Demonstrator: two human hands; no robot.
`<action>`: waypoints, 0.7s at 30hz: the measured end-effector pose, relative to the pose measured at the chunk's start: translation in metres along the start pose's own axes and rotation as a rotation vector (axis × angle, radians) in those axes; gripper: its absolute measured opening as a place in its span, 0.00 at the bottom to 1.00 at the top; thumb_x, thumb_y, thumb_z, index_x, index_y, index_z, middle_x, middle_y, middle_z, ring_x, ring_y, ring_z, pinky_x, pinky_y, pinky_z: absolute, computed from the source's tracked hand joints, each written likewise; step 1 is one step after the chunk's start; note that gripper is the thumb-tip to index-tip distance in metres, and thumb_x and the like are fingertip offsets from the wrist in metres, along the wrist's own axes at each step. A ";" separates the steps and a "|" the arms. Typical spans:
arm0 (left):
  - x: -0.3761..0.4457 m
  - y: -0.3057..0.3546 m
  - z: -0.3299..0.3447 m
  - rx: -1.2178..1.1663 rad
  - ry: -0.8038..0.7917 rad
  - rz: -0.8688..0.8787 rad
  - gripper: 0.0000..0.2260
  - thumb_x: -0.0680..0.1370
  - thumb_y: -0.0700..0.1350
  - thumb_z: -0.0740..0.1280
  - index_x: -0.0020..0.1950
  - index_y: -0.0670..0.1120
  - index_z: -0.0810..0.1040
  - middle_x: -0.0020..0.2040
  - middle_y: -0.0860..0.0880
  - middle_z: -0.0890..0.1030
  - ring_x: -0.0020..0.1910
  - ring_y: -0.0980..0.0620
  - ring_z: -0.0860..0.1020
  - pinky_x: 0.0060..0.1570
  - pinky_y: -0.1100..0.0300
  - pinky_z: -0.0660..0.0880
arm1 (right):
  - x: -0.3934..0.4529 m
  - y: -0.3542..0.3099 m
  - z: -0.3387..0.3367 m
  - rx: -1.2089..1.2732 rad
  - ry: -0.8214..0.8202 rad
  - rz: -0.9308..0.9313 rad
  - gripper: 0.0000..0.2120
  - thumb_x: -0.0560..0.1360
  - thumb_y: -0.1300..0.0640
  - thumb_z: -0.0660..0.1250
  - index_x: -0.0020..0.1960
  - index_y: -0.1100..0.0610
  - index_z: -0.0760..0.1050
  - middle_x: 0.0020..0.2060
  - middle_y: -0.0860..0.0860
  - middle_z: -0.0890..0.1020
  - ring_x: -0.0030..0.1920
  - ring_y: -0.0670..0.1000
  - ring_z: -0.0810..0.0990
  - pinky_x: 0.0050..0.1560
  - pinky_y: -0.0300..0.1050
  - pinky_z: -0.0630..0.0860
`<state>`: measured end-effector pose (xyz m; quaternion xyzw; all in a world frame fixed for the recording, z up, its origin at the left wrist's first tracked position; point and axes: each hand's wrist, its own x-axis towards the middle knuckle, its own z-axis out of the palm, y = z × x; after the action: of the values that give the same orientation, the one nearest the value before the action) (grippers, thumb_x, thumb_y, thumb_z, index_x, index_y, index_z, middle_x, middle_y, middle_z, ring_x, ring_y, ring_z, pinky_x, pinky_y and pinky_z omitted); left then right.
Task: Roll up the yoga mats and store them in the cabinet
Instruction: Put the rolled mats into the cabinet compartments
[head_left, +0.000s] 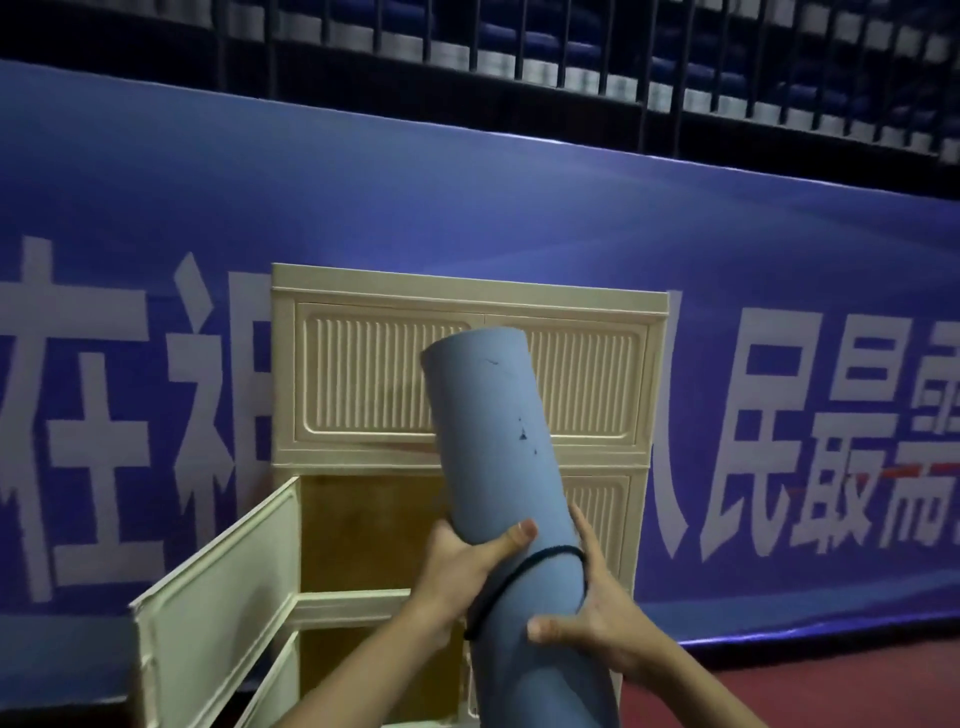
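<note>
Rolled blue yoga mat (506, 467) held up in front of cream cabinet (467, 296), tilted, top end leaning left and away, lower end running out of view at bottom edge. Black elastic band (524, 564) looped round mat just below its middle. Left hand (462, 566) curled round left side of mat, thumb lying across front just above band. Right hand (597, 608) wrapped round right side at band level, thumb pressed on front below band, fingers behind mat and mostly hidden. Upper cabinet doors (374, 379) closed, ribbed panels facing out. Lower left door (223, 603) swung open toward camera, brown interior (363, 525) visible behind it. Blue banner (779, 291) with large white characters behind cabinet; dark railing (571, 47) above; red floor (831, 691) at lower right.
</note>
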<state>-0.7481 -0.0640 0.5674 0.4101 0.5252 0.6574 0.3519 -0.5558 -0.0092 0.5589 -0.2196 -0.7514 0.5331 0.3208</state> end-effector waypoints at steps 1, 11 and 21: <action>0.012 0.009 0.004 0.033 -0.062 0.016 0.44 0.57 0.65 0.85 0.65 0.48 0.74 0.58 0.50 0.85 0.52 0.50 0.85 0.50 0.50 0.84 | 0.003 -0.002 -0.004 -0.013 0.097 -0.030 0.60 0.61 0.60 0.86 0.77 0.37 0.51 0.68 0.50 0.76 0.61 0.50 0.83 0.55 0.48 0.82; 0.186 0.086 0.015 0.214 0.095 0.146 0.28 0.82 0.55 0.68 0.78 0.47 0.65 0.61 0.47 0.78 0.51 0.50 0.79 0.59 0.49 0.79 | -0.010 0.029 -0.057 0.076 0.739 -0.159 0.60 0.45 0.41 0.86 0.74 0.42 0.64 0.62 0.45 0.79 0.58 0.51 0.82 0.59 0.59 0.80; 0.242 0.077 0.046 0.466 0.267 0.158 0.37 0.75 0.49 0.76 0.79 0.48 0.61 0.74 0.49 0.63 0.64 0.49 0.72 0.68 0.48 0.74 | -0.014 0.074 -0.089 0.107 0.776 -0.059 0.66 0.42 0.40 0.89 0.75 0.38 0.61 0.65 0.43 0.78 0.59 0.50 0.81 0.63 0.60 0.78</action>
<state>-0.8096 0.1551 0.6885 0.4295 0.6703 0.5924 0.1233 -0.4833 0.0652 0.5054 -0.3663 -0.5513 0.4393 0.6074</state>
